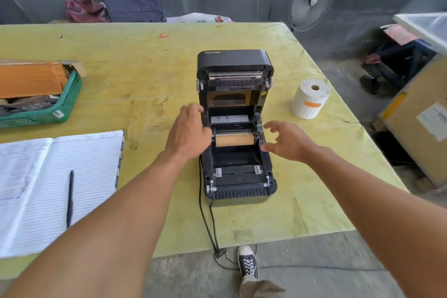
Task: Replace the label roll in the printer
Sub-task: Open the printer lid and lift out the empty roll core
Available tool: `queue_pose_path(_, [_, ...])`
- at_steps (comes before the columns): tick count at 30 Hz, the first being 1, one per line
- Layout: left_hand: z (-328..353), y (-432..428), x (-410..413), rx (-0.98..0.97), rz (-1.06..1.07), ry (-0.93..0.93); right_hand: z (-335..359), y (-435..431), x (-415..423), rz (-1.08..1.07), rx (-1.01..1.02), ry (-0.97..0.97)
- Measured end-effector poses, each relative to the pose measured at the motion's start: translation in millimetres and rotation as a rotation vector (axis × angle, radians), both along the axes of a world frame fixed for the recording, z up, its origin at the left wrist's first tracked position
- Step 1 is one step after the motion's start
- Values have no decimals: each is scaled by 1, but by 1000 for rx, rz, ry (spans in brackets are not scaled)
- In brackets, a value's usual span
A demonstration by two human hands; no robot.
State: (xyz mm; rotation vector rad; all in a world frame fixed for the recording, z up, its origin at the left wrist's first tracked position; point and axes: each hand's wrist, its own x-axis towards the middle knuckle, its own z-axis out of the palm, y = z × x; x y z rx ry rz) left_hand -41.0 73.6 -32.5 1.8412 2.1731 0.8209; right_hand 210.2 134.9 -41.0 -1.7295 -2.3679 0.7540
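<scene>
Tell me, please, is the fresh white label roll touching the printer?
Apart. The head view shows bare yellow table between the white label roll and the printer.

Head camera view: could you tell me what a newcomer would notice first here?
The black printer stands open mid-table, a bare brown core in its bay. The left hand and right hand flank it, fingers spread. A fresh white label roll stands upright to its right on the yellow table.
</scene>
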Motion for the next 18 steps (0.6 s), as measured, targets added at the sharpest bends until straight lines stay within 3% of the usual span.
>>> queue_pose_path(4, [-27,-4,4,-298,-197,227,-14,9,-9,109,67,-97])
queue_pose_path(7, [-34,6,7,-290,-165,312,-22,23,-19,166,88,-152])
queue_pose_path(18, [-40,19,4,-272,-196,322,-31,45,-24,190,-11,-119])
